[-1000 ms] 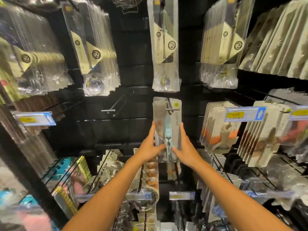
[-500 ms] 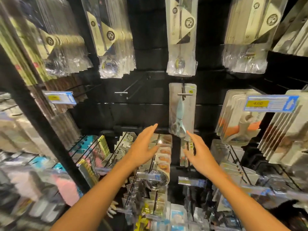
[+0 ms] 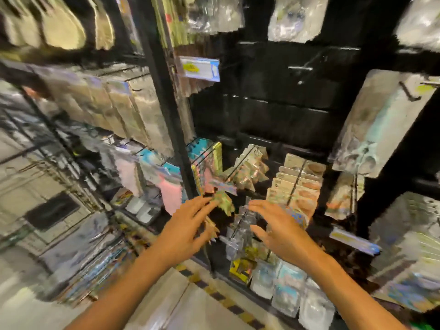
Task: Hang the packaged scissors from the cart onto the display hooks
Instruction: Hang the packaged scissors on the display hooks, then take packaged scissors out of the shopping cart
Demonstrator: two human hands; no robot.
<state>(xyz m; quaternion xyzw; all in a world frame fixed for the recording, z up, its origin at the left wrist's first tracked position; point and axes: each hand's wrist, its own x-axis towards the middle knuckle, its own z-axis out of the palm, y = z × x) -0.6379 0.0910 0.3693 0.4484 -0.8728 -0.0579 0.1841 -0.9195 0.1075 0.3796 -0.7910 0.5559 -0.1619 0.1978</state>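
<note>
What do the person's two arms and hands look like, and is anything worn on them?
Both forearms are bare up to the frame edge; no sleeve shows. The left hand and right hand have no glove, and I see no ring, watch or bracelet. Motion blur hides fine detail such as the nails.

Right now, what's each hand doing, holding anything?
Left hand: open, fingers spread, holding nothing.
Right hand: open, fingers spread, holding nothing.

scissors pack (image 3: 378, 125): pale teal handles, grey card
price tag (image 3: 200, 69): blue, yellow
floor stripe (image 3: 228, 303): yellow-black
</note>
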